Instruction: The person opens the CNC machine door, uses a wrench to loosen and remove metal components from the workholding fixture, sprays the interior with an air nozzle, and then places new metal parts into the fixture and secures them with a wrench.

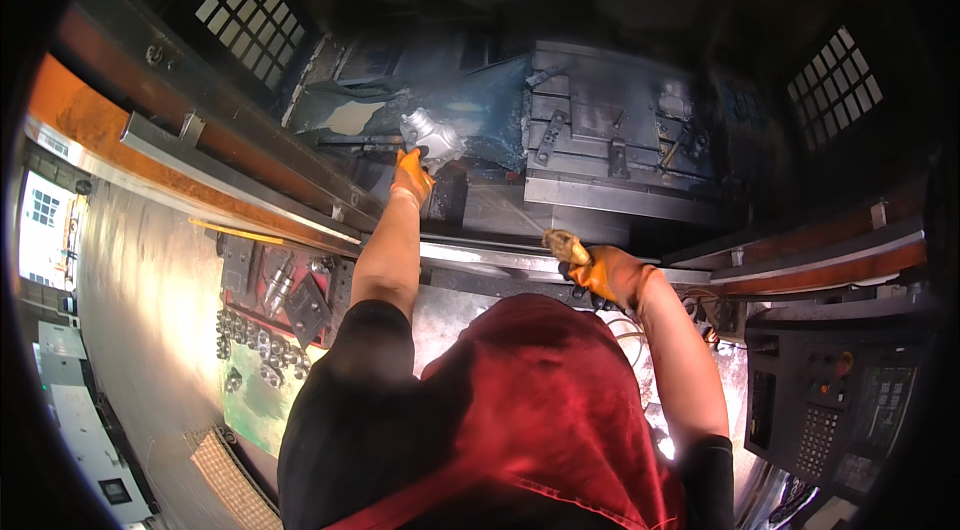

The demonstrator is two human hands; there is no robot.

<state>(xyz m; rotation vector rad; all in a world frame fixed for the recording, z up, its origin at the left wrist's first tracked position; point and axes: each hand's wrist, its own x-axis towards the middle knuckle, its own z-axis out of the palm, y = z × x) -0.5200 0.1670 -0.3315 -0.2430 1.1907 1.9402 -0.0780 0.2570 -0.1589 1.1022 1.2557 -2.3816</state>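
My left hand (412,176), in an orange glove, is closed on the near edge of a silver, irregularly shaped metal part (432,137). That part is held inside the machine, above a blue-grey, wet-looking surface. My right hand (600,273), also gloved in orange, grips an air blow gun (566,247) with a worn yellowish body. Its thin nozzle points forward and left, toward the inside of the machine. The fingers of my right hand are partly hidden by the gun.
Right of the silver part is a slotted machine table (590,192) with clamps (549,136). A metal sill (490,256) crosses before me. Several small metal parts (262,346) lie on a bench at left, beside a red tray (287,290). A control panel (835,410) stands at right.
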